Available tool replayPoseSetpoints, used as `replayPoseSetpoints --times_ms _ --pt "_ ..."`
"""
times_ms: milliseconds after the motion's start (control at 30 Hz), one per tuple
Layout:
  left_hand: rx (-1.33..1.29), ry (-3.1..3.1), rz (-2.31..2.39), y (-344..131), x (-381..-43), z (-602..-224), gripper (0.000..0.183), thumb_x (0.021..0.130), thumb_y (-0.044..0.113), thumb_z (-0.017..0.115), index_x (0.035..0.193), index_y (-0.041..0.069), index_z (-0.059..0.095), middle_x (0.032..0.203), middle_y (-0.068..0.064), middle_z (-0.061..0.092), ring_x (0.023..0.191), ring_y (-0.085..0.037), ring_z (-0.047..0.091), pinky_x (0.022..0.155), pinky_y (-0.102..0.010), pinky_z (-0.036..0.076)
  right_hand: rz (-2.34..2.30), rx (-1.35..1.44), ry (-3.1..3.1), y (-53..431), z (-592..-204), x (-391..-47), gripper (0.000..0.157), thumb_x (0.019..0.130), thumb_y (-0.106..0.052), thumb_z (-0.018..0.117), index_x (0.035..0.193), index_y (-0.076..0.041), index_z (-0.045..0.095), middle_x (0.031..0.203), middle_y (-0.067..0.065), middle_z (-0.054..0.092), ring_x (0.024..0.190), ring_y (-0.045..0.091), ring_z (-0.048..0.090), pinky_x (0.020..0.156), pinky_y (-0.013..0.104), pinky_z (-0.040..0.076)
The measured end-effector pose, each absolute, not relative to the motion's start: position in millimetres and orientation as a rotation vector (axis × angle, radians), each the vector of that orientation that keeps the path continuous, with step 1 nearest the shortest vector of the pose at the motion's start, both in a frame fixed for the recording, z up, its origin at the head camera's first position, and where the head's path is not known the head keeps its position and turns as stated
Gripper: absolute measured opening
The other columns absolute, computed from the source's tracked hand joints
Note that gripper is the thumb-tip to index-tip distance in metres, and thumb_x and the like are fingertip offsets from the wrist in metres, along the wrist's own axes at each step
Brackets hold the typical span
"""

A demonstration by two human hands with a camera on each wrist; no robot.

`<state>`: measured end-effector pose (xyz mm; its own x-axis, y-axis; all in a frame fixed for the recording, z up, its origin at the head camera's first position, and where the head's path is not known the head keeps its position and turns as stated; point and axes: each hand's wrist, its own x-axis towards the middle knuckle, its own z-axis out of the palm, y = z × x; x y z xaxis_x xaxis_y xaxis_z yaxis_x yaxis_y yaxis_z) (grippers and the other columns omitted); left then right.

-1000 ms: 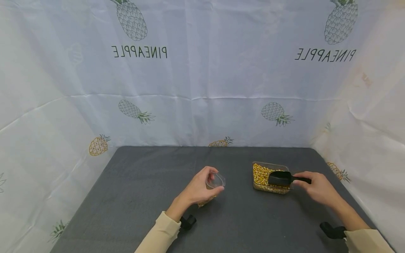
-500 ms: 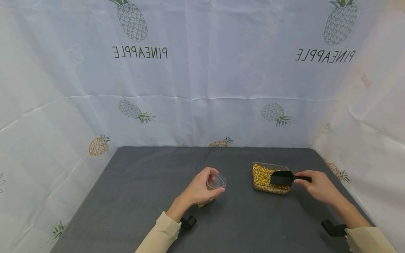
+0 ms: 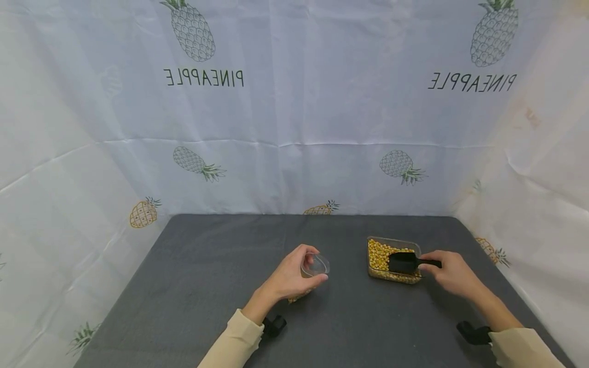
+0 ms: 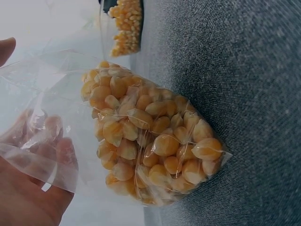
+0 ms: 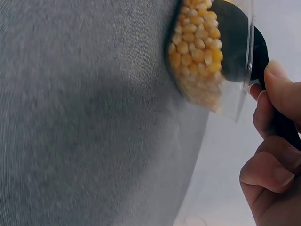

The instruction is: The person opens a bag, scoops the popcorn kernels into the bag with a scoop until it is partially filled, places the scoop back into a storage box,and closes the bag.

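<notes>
A clear plastic bag [image 4: 148, 134], partly filled with yellow corn kernels, stands on the grey table in the left wrist view. My left hand [image 3: 292, 273] holds its mouth spread wide between thumb and fingers; in the head view the hand hides most of the bag. To the right, a clear rectangular container [image 3: 391, 276] is filled with corn kernels [image 3: 379, 254]. My right hand [image 3: 453, 273] grips the handle of a black scoop [image 3: 403, 262], whose blade lies in the container over the kernels. How much corn is in the scoop cannot be seen.
The dark grey table [image 3: 221, 266] extends left of the bag, and a strip of it separates bag and container. A white curtain [image 3: 294, 102] with pineapple prints hangs behind and at both sides. Black wrist mounts [image 3: 274, 326] sit under both forearms.
My right hand and the scoop shift slightly right, then move left and a little down within the container. The left hand and bag stay almost still.
</notes>
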<state>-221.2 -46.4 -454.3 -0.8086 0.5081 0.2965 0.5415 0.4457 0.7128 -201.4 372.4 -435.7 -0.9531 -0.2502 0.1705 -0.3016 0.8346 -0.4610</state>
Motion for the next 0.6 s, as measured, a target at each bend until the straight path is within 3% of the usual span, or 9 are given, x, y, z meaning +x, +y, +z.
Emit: replayPoseSetpoints --times_ms 100,333,600 --pt "-0.961 -2.64 -1.323 -46.5 -220.9 -454.4 0.055 0.092 0.043 0.073 0.132 0.01 0.055 0.101 0.006 0.052 0.086 -0.01 0.05 0.078 -0.029 0.047 0.772 0.435 -2.909 367.1 -439.6 -202.1 0.027 0.097 -0.011 0.069 0.118 0.006 0.07 0.115 0.026 0.068 0.092 0.033 0.066 0.067 0.041 0.044" --pt "-0.959 -2.642 -1.316 -46.2 -221.1 -454.3 0.056 0.092 0.044 0.073 0.132 0.009 0.055 0.101 0.006 0.051 0.086 -0.01 0.05 0.078 -0.029 0.047 0.773 0.434 -2.887 357.1 -447.1 -206.0 0.026 0.096 -0.008 0.069 0.117 0.007 0.071 0.115 0.028 0.067 0.101 0.044 0.065 0.075 0.053 0.052" --pt "-0.956 -2.656 -1.305 -46.9 -220.0 -454.5 0.056 0.092 0.044 0.073 0.131 0.009 0.055 0.101 0.005 0.052 0.085 -0.009 0.05 0.077 -0.028 0.047 0.794 0.41 -2.886 348.0 -454.2 -208.1 0.026 0.097 -0.01 0.068 0.116 0.008 0.071 0.113 0.028 0.067 0.101 0.047 0.064 0.077 0.057 0.052"
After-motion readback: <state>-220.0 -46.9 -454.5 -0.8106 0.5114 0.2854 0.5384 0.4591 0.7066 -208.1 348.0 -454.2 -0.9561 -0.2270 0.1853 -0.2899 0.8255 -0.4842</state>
